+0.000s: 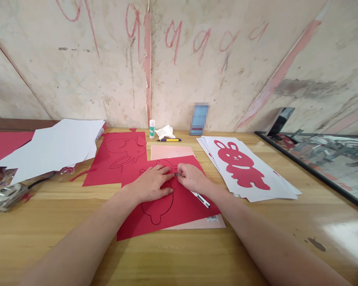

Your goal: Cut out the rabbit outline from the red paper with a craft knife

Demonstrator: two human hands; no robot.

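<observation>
Lying centrally on the tabletop (155, 258), the nearer red sheet (181, 206) may be torn by the slim tool (203, 200) clamped in the right hand (193, 178), if too loosely it is pressed by the flat, unclosed left hand (152, 184).

The left hand (155, 183) spreads flat on a red sheet (191, 206) bearing drawn outlines; the right hand (192, 178) pinches a small dark tool (176, 174) against it. Near the worktop's (143, 258) far edge stand a glue stick (152, 129) and, propped upright, a phone (199, 120); a yellow-and-blue pen (169, 140) lies between.
</observation>
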